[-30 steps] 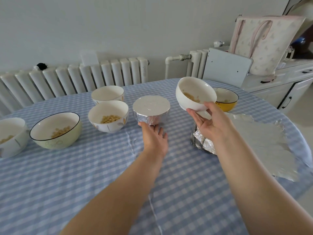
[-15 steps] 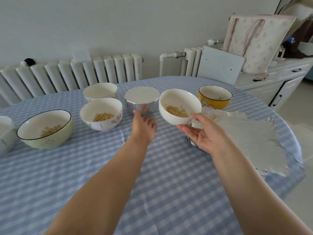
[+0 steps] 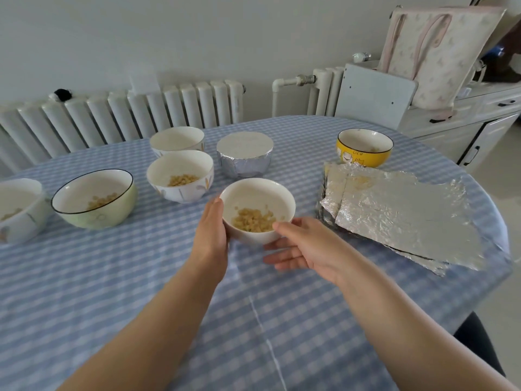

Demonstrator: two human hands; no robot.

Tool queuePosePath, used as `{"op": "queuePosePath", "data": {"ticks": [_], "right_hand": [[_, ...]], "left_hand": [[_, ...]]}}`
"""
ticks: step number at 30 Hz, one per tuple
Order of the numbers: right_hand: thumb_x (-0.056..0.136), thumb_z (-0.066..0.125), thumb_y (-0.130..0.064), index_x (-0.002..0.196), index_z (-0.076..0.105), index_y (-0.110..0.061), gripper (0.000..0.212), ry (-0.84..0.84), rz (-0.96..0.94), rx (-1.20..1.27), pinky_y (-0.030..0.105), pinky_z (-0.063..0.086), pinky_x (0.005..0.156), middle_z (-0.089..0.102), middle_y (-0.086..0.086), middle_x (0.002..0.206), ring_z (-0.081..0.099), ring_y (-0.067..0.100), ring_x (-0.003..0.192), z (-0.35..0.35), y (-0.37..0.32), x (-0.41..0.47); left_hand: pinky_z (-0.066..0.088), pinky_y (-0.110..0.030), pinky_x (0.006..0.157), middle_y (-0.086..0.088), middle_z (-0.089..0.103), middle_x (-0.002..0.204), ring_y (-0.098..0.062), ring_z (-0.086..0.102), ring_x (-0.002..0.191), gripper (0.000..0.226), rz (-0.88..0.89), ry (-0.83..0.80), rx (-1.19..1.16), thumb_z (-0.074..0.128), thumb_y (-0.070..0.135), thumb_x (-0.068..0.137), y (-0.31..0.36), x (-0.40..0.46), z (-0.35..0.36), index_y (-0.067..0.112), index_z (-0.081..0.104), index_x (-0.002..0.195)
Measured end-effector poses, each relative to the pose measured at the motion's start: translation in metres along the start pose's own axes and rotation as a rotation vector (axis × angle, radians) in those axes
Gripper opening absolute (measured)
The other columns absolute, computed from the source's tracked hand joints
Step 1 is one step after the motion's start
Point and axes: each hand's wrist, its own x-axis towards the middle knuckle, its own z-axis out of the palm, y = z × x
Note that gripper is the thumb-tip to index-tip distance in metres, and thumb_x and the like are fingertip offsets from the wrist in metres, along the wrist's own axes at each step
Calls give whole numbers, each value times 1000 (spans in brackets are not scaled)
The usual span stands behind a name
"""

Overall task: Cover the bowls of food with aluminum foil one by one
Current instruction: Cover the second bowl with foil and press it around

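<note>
I had the white bowl (image 3: 258,210) at table centre, left hand (image 3: 212,234) flat against its nine o'clock side, right hand (image 3: 303,246) cupping it at five (grains inside). Foil sheets (image 3: 400,213) lay at three o'clock.

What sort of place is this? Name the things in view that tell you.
Most likely a home dining room or kitchen: a table under a checked tablecloth, a white radiator along the wall, and a cabinet with a tote bag on it.
</note>
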Motion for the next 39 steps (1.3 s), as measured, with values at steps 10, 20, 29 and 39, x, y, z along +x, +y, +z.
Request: {"op": "queuePosePath", "data": {"ticks": [10, 20, 29, 39], "right_hand": [[93, 48, -59, 129, 42, -23, 52, 335, -144, -672, 34, 53, 68, 69, -9, 94, 72, 19, 77, -10, 20, -18], [94, 55, -49, 154, 9, -9, 86, 690, -71, -1160, 38, 30, 111, 36, 15, 153, 34, 31, 141, -85, 31, 3], [102, 40, -37, 90, 63, -16, 33, 882, -208, -1037, 31, 34, 61, 67, 9, 91, 48, 31, 76, -92, 26, 1], [98, 50, -25, 99, 70, -11, 25, 824, -1114, -892, 26, 43, 55, 68, 1, 73, 60, 21, 61, -29, 5, -7]], "left_hand": [[59, -43, 75, -2, 74, 106, -26, 70, 98, 33, -117, 30, 133, 43, 43, 94, 0, -6, -8, 32, 67, 113], [53, -46, 88, 0, 73, 108, -26, 67, 104, 34, -67, -27, 176, 40, 30, 93, 1, -4, -13, 34, 68, 111], [53, -50, 95, 0, 74, 105, -25, 68, 102, 33, -100, -2, 142, 40, 31, 96, 0, -4, -13, 32, 69, 112], [57, -38, 72, -3, 76, 99, -23, 71, 93, 35, -75, -27, 144, 39, 38, 101, 5, -9, -14, 27, 72, 103]]}}
